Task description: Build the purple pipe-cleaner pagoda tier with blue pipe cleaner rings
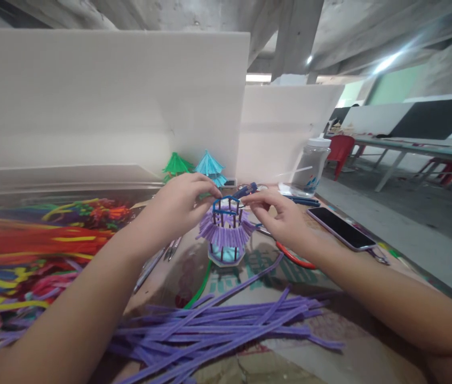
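In the middle of the head view stands a small tiered pavilion model (228, 232) made of pipe cleaners. Its purple fringed roof flares out below dark posts and a blue ring (226, 205) at the top. My left hand (189, 197) has its fingers closed at the left side of that ring, partly hiding the purple fringe. From the right, my right hand (279, 213) reaches in with bent fingers, the fingertips at the ring's right edge. Whether its fingertips press on the ring is hard to make out. Loose purple pipe cleaners (217, 330) lie in front of the model.
Green (176, 164) and light blue (208, 166) little roofs stand behind. Colourful pipe cleaners (49, 234) fill the left side. A phone (341, 228), red-handled tool (295, 256) and clear bottle (311, 165) are at right. White boards (105, 101) rise behind.
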Demonstrator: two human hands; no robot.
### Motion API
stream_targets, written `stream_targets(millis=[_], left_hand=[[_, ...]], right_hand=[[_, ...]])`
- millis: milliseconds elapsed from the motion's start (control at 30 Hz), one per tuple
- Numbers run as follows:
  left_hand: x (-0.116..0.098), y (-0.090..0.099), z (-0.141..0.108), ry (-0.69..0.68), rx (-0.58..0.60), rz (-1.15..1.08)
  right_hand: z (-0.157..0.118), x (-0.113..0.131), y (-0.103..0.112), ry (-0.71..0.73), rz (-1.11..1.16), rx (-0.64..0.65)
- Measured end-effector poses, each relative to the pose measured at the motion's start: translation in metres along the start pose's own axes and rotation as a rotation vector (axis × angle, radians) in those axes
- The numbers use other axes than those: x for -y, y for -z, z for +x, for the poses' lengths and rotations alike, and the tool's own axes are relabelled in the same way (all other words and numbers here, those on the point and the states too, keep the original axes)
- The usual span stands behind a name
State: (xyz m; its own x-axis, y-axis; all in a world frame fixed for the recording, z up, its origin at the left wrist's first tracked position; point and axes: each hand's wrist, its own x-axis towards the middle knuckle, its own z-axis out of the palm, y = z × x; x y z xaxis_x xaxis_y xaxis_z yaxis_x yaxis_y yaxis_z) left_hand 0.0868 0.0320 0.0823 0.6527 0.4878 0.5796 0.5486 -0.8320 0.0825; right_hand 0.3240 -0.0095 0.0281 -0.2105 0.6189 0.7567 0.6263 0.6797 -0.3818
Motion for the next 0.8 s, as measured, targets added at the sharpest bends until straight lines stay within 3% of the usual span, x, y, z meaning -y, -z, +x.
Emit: stream_targets(millis=[233,567,800], left_hand=[[-0.0049,-0.0025,-0.0004,-0.041,0.067,0.058],[-0.0022,-0.0071,-0.0024,-0.05,0.078,0.067],[-0.0071,-0.0027,-0.0026,-0.014,0.07,0.06]], right_hand=[[0.0012,0.0007,0.0042,0.218,-0.077,0.113],[-0.0017,0.0002,0.0015,0.19,-0.128,0.226],[0.0002,0.0017,0.0029,0.104,-0.099,0.133]])
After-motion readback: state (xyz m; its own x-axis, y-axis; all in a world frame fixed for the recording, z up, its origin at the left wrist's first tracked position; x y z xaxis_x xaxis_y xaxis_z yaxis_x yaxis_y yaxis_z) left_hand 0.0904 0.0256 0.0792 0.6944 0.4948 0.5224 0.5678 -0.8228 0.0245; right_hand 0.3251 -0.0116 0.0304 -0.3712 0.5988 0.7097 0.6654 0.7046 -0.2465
